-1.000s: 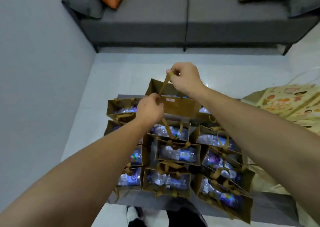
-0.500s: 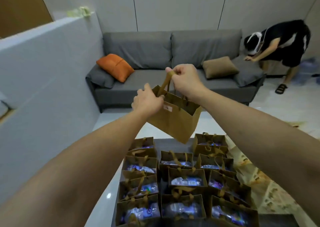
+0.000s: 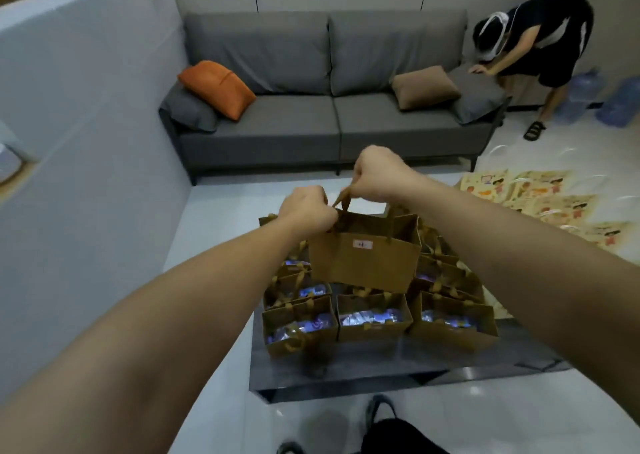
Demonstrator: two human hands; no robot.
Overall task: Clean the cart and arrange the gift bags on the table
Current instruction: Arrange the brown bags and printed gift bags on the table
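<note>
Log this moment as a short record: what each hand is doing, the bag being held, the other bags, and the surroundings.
left hand: grips the held bag's top edge
right hand: pinches its handle
held bag: brown paper, small white label, lifted above the others
other bags: brown, packed in rows on the dark table, bottles inside
background: grey sofa, orange cushion, another person bending over

A low dark table [image 3: 381, 370] is crowded with brown gift bags [image 3: 374, 318] packed side by side, only its near strip being left bare. The air above the rows is taken up by one lifted bag [image 3: 363, 263], held by its handles. The left flank is closed off by a grey partition wall [image 3: 86, 124]; open floor [image 3: 277, 187] is seen before the sofa [image 3: 329, 107], and printed bags [image 3: 554, 204] are spread at right.
</note>
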